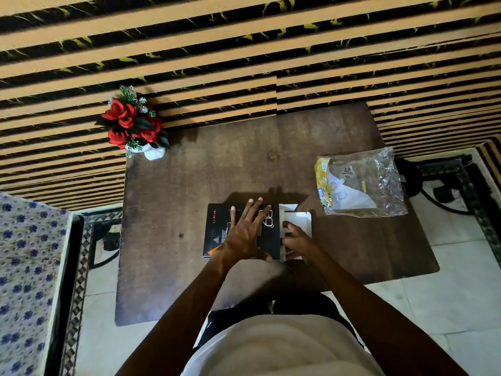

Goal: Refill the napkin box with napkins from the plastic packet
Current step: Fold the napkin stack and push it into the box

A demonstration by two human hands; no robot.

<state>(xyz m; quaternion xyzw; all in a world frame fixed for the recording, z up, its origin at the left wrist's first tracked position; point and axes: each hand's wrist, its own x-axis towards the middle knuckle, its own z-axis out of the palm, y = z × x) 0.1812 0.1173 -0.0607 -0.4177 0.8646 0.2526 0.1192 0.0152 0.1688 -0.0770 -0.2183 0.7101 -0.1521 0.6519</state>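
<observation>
A black napkin box [217, 229] with orange print lies flat on the brown table [244, 164], its right end open with white flaps [301, 217] folded out. My left hand [248, 232] presses flat on the box top, fingers spread. At the open end my right hand [296, 244] has its fingers curled against the white napkins and flaps; what it grips is partly hidden. The clear plastic packet [363, 183], with a yellow printed edge and some white napkins inside, lies to the right of the box, apart from both hands.
A white vase of red artificial flowers [132, 126] stands at the table's far left corner. A striped wall runs behind the table. A floral-covered seat [27, 280] is at the left, dark metal furniture [444, 183] at the right.
</observation>
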